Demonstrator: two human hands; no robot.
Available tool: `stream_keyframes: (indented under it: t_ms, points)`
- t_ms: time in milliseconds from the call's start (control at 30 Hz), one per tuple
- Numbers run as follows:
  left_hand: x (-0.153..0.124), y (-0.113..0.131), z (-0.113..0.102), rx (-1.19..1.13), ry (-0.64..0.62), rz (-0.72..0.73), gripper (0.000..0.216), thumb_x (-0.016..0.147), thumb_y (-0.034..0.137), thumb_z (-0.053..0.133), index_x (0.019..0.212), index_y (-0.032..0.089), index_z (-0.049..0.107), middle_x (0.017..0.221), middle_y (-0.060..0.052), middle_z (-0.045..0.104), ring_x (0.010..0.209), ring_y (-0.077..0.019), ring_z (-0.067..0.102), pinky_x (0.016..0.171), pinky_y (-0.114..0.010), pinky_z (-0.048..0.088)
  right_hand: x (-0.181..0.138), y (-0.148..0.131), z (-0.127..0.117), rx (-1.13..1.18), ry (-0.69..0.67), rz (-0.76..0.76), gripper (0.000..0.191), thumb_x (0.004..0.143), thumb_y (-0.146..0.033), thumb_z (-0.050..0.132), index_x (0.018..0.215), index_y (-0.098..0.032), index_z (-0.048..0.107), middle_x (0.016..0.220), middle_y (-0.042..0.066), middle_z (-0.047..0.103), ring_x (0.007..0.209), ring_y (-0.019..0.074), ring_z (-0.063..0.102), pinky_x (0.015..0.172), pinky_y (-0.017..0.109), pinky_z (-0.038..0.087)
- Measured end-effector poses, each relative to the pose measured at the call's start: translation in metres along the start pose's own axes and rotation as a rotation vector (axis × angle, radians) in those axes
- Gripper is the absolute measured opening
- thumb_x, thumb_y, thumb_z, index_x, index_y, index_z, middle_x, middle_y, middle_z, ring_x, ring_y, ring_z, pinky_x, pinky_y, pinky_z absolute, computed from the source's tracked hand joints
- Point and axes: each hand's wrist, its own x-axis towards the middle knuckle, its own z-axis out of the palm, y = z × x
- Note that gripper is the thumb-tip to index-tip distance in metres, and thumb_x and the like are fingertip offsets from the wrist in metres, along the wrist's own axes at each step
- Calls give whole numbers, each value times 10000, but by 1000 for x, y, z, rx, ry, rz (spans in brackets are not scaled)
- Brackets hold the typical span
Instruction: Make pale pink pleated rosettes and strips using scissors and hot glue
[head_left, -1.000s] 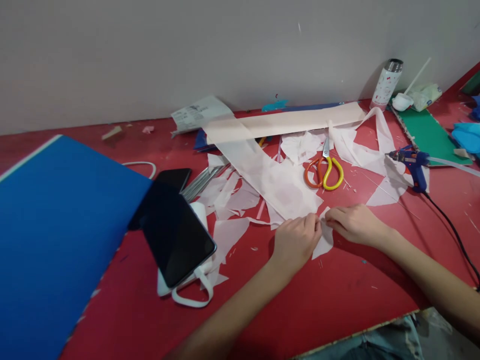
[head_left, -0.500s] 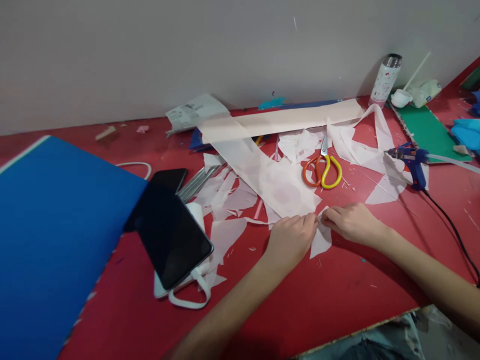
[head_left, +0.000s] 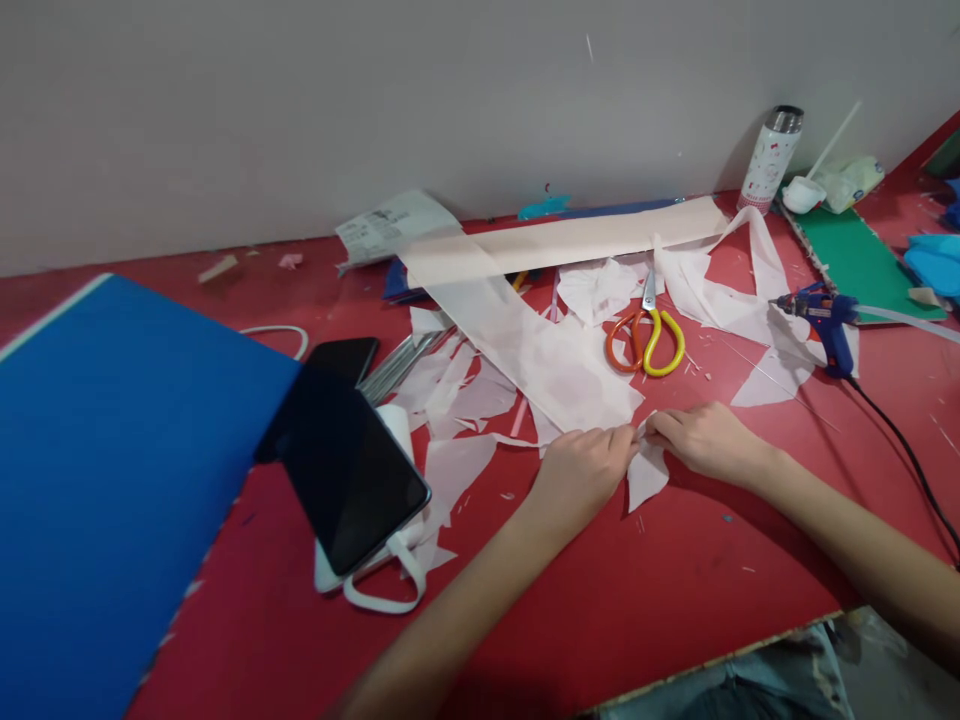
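Note:
My left hand and my right hand meet over a small piece of thin white paper on the red table. Both pinch its upper edge with closed fingers, fingertips almost touching. The paper's lower part lies flat on the table below my hands. Just beyond them a long strip of the same thin paper runs back to the left. Orange and yellow scissors lie shut a little farther back.
A blue glue gun with a black cord lies right. A dark phone leans on a white power bank beside a blue board at left. Paper scraps litter the middle. A bottle and green board stand back right.
My hands have stayed together on the small paper piece, shifting only slightly; its lower edge now points a little more to the right. The view has moved a little.

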Motion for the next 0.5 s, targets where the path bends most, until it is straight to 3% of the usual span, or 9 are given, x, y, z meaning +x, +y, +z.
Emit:
stream_keyframes:
  t_ms: [500]
  points:
    - [5,-5,4,7,-23,45,213,897,165,412,696,171,484,517,16,552,461,-139,558,454,-245,296,-2,2,-8,-42,-96,-7,147,881,-83,372,901,-135,508,754,38,629,554,120,529,485,282,191]
